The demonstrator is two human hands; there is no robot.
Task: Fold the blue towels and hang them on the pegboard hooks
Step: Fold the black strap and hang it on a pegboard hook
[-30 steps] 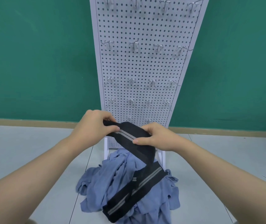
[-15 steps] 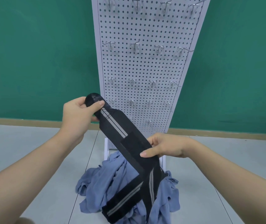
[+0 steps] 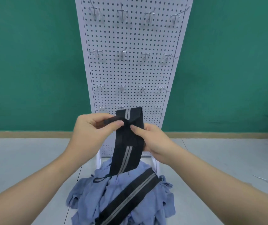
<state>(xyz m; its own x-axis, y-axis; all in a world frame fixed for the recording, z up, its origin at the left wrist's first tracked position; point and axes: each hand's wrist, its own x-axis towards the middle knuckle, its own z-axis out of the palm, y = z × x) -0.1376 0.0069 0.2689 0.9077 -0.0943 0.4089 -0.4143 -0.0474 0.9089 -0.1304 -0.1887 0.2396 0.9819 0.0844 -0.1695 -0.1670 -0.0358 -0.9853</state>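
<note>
My left hand (image 3: 91,132) pinches the top fold of a black striped strap (image 3: 127,143), and my right hand (image 3: 152,142) grips its right edge, fingers curled round it. The strap hangs before the pegboard (image 3: 130,70). The blue towels (image 3: 97,195) lie crumpled on the floor (image 3: 24,159) at the pegboard's foot, under a second strap (image 3: 130,197).

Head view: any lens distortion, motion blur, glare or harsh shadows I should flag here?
Head view: wide-angle distortion tapers the pegboard toward its base and stretches the forearms at the lower corners; light is even and soft, without glare or hard shadows; the hooks look smeared, while both hands and the black strap stay fairly sharp.
</note>
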